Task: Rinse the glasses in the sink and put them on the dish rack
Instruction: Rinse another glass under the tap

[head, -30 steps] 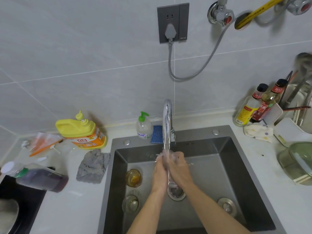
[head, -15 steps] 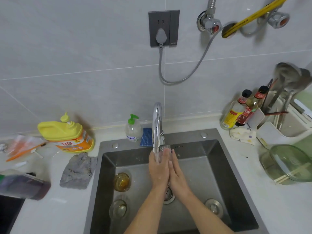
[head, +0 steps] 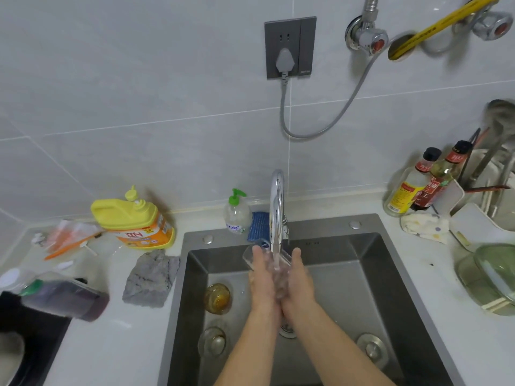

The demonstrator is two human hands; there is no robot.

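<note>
Left of sink (head: 320,228), grey cloth (head: 150,277), detergent jug (head: 133,218)

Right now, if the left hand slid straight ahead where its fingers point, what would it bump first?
Probably the sink's back wall: the left hand points away toward it, beside the faucet. Height is hard to judge; held higher, it would meet the blue scrub pad first.

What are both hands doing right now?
Left hand: open, fingers straight, pressing the glass.
Right hand: open, pressing the same glass.
</note>
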